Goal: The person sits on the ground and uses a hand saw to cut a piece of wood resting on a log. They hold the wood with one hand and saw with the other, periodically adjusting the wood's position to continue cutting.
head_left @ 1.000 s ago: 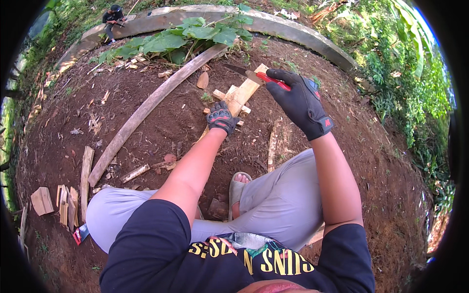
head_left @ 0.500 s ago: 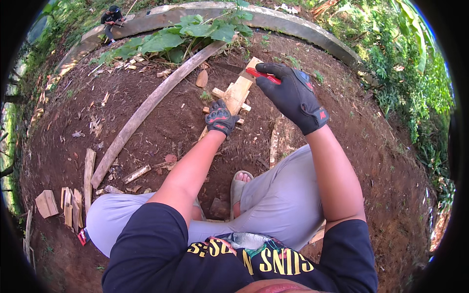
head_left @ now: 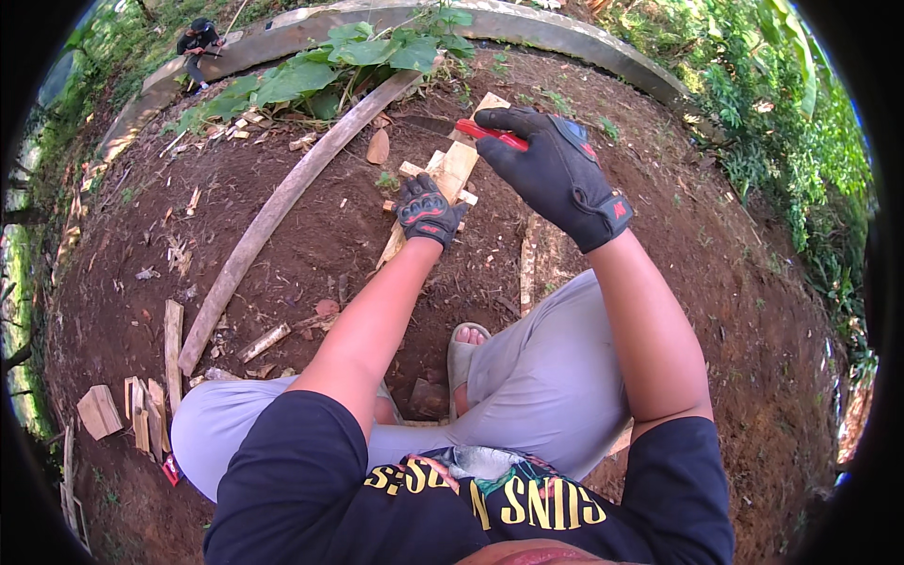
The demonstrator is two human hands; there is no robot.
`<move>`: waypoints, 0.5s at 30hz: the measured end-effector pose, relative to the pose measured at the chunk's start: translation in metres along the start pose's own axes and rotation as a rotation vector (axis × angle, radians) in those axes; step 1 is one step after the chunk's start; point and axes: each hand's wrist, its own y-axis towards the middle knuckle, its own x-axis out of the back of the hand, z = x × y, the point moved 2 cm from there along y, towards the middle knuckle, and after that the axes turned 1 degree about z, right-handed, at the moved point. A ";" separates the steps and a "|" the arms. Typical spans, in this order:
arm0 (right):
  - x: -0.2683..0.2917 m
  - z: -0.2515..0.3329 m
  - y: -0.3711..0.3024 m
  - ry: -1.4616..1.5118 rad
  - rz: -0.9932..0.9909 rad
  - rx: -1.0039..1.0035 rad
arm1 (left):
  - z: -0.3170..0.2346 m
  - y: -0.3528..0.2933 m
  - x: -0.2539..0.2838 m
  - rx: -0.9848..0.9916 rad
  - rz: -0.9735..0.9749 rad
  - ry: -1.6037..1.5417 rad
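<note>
Soil (head_left: 311,254); left hand (head_left: 428,209) palm-down on plank (head_left: 460,165), grip unclear; right hand (head_left: 556,179) clutching saw (head_left: 487,131).

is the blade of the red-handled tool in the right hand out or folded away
Out: the dark blade extends leftward from the red handle in the right hand.

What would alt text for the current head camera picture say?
A person's gloved right hand holds a red-handled saw across a wooden board, with the gloved left hand on it. A long wooden pole lies on soil to the left.
</note>
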 end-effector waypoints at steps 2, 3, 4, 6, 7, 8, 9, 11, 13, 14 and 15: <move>0.002 -0.001 -0.002 -0.009 0.007 -0.012 | 0.002 -0.002 -0.001 0.027 0.031 0.000; 0.003 -0.003 -0.004 -0.009 0.011 -0.019 | 0.007 -0.002 -0.004 0.028 0.032 -0.008; 0.004 -0.005 -0.005 -0.010 0.015 -0.025 | 0.011 -0.001 -0.005 0.029 0.032 -0.016; 0.005 -0.009 -0.007 -0.018 0.006 -0.021 | 0.012 0.001 -0.003 0.016 0.098 -0.027; 0.005 -0.011 -0.008 -0.021 0.002 -0.018 | 0.012 0.003 -0.002 0.010 0.110 -0.041; 0.006 -0.010 -0.009 -0.011 0.002 -0.022 | 0.013 0.005 -0.003 0.005 0.121 -0.054; 0.007 -0.009 -0.008 0.000 0.001 -0.026 | 0.014 0.006 -0.003 -0.002 0.099 -0.037; 0.008 -0.008 -0.009 -0.003 -0.003 -0.016 | 0.013 0.006 -0.001 -0.017 0.055 -0.003; 0.009 -0.006 -0.011 -0.031 -0.013 0.011 | 0.010 0.007 0.002 -0.017 0.105 -0.012; 0.010 -0.003 -0.012 -0.019 -0.006 0.011 | 0.011 0.007 0.005 -0.015 0.126 -0.012; 0.010 -0.001 -0.012 -0.007 0.002 0.011 | 0.013 0.006 0.007 -0.016 0.138 -0.017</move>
